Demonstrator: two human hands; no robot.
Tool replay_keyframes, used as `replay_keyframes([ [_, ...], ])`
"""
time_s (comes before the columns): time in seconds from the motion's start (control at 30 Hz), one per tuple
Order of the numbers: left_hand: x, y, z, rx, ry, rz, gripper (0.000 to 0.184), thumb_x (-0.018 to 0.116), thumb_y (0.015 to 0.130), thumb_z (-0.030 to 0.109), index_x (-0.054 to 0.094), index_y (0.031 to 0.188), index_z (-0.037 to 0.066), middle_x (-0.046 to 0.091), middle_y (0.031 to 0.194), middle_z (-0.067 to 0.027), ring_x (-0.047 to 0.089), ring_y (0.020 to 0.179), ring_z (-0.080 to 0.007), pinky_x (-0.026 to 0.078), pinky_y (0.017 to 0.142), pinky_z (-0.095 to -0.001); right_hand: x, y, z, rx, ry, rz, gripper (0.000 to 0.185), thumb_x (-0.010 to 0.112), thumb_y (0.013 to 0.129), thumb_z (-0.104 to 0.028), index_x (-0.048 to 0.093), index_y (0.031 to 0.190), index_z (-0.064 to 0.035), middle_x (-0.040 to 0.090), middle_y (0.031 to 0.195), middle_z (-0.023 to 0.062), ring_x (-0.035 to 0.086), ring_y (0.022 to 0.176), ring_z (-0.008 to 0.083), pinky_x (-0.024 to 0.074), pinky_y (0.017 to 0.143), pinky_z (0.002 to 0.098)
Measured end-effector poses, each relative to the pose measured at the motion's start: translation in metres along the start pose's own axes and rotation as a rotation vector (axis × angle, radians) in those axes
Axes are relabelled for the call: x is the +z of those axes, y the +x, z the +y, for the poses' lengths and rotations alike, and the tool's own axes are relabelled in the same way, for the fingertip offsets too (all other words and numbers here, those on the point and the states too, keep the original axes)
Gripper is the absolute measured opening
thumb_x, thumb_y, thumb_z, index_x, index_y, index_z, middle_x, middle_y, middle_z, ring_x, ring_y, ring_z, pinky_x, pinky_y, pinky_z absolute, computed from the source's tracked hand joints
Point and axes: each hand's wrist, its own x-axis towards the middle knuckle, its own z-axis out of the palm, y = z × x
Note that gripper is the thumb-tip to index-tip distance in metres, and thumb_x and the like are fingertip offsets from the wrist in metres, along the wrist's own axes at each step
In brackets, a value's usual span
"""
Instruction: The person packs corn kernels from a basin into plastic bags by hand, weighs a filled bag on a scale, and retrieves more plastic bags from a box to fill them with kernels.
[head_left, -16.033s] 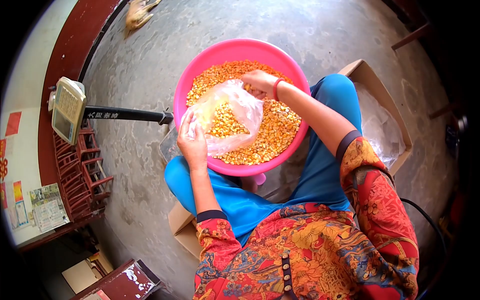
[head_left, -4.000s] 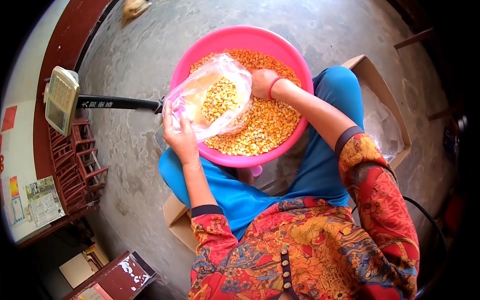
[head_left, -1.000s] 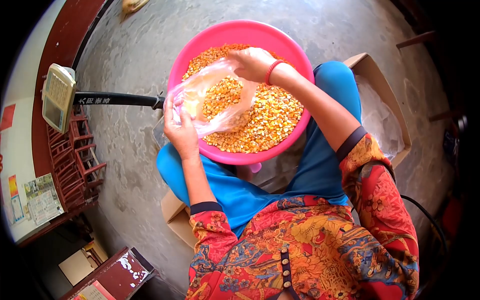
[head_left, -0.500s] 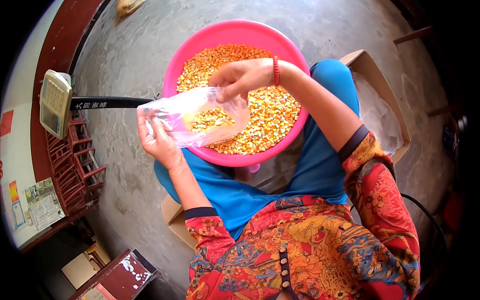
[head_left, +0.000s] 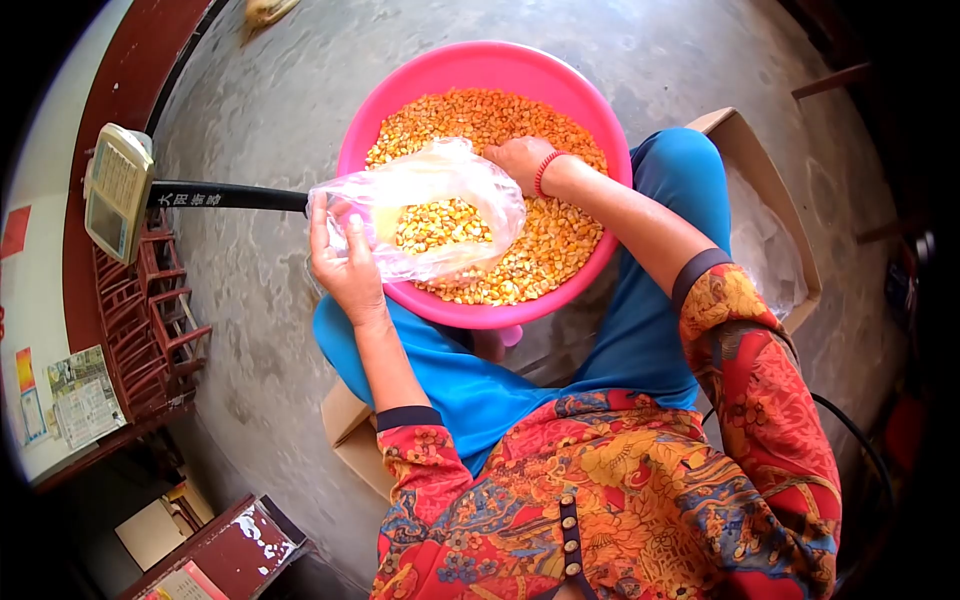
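A pink basin point(head_left: 585, 90) of loose corn kernels point(head_left: 555, 240) stands in front of my knees. Over its left side, my left hand point(head_left: 347, 265) grips a clear plastic bag point(head_left: 400, 185), thumb and fingers spread along the film. The bag's mouth is wide and tilts toward the right; kernels show through it. My right hand point(head_left: 518, 162), with a red beaded bracelet point(head_left: 545, 172) at the wrist, is lowered to the corn just beyond the bag's right edge. Its fingertips are hidden, so what they hold does not show.
A scale display point(head_left: 117, 195) on a black post point(head_left: 230, 198) stands left of the basin. Red wooden stools point(head_left: 150, 310) are stacked beyond it. A cardboard box point(head_left: 790, 200) with clear plastic inside sits by my right knee. More cardboard point(head_left: 350, 430) lies under my left leg.
My right hand has moved away from the bag's mouth, right and down to the corn. My left hand and the bag have shifted slightly right, and the mouth has opened wider.
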Motion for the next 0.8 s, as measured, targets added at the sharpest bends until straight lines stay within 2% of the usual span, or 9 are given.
replay_keyframes([
  [0.17,0.001,0.000,0.000,0.007,-0.017,-0.064,0.049,0.054,0.079,-0.004,0.043,0.127,-0.002,0.054,0.116,-0.0127,0.055,0.097,-0.0164,0.044,0.084,-0.0273,0.002,0.013,0.008,0.013,0.009,-0.067,0.031,0.048,0.085,-0.029,0.065,0.090,-0.0039,0.064,0.094,0.0186,0.060,0.092,0.0327,0.0473,0.080,0.0409],
  [0.23,0.002,-0.001,0.005,0.038,-0.008,-0.102,0.053,0.054,0.078,-0.005,0.041,0.129,-0.002,0.052,0.120,-0.0133,0.055,0.096,-0.0165,0.046,0.081,-0.0264,0.006,0.023,0.020,0.004,0.348,0.139,0.033,0.049,0.084,-0.030,0.066,0.085,-0.0018,0.064,0.093,0.0197,0.061,0.087,0.0340,0.0472,0.080,0.0398],
  [0.27,0.005,-0.002,0.016,-0.022,-0.162,-0.161,0.058,0.055,0.077,-0.006,0.038,0.132,0.000,0.048,0.125,-0.0139,0.055,0.094,-0.0156,0.047,0.077,-0.0249,-0.002,0.021,0.021,0.020,0.522,0.141,0.030,0.050,0.086,-0.029,0.065,0.091,-0.0040,0.064,0.080,0.0149,0.061,0.066,0.0264,0.0493,0.063,0.0374],
  [0.33,0.008,-0.005,0.025,-0.081,-0.316,-0.218,0.063,0.056,0.076,-0.006,0.034,0.135,0.001,0.044,0.129,-0.0145,0.055,0.092,-0.0147,0.049,0.072,-0.0233,-0.024,0.019,0.019,0.273,1.111,-0.022,0.021,0.050,0.088,-0.026,0.060,0.091,-0.0080,0.054,0.067,0.0034,0.044,0.047,0.0092,0.0368,0.040,0.0253],
  [0.4,0.009,-0.007,0.028,-0.135,-0.438,-0.359,0.067,0.056,0.075,-0.007,0.030,0.137,0.003,0.039,0.135,-0.0118,0.053,0.102,-0.0136,0.048,0.072,-0.0205,-0.043,0.012,0.013,0.146,1.494,0.050,0.021,0.048,0.091,-0.028,0.058,0.094,-0.0091,0.047,0.065,-0.0008,0.030,0.041,0.0039,0.0230,0.035,0.0189],
  [0.47,0.009,-0.008,0.035,-0.182,-0.454,-0.396,0.070,0.058,0.074,-0.007,0.029,0.137,0.003,0.037,0.136,-0.0104,0.054,0.099,-0.0127,0.049,0.072,-0.0204,-0.067,0.000,-0.001,-0.073,1.725,0.033,0.021,0.048,0.092,-0.027,0.057,0.093,-0.0077,0.048,0.068,-0.0007,0.029,0.040,0.0031,0.0212,0.034,0.0173],
  [0.53,0.010,-0.007,0.028,-0.180,-0.424,-0.398,0.072,0.059,0.075,-0.005,0.027,0.138,0.004,0.039,0.134,-0.0154,0.056,0.082,-0.0108,0.049,0.066,-0.0214,-0.085,-0.013,-0.020,-0.247,1.835,-0.056,0.021,0.049,0.091,-0.027,0.057,0.093,-0.0074,0.048,0.068,-0.0012,0.028,0.041,0.0023,0.0201,0.035,0.0167],
  [0.73,0.014,-0.005,0.020,-0.190,-0.536,-0.393,0.072,0.060,0.075,-0.005,0.026,0.137,0.001,0.037,0.136,-0.0105,0.051,0.106,-0.0152,0.045,0.084,-0.0248,-0.075,-0.043,-0.099,-0.329,1.630,-0.122,0.023,0.050,0.089,-0.029,0.059,0.088,-0.0074,0.048,0.063,-0.0025,0.039,0.046,0.0033,0.0295,0.038,0.0197],
  [0.8,0.012,-0.006,0.017,-0.231,-0.536,-0.369,0.070,0.059,0.075,-0.005,0.027,0.137,0.001,0.038,0.134,-0.0121,0.049,0.110,-0.0175,0.043,0.089,-0.0273,-0.059,-0.035,-0.100,-0.263,1.061,-0.017,0.025,0.051,0.087,-0.028,0.061,0.087,-0.0050,0.057,0.067,0.0031,0.053,0.053,0.0117,0.0422,0.048,0.0270],
])
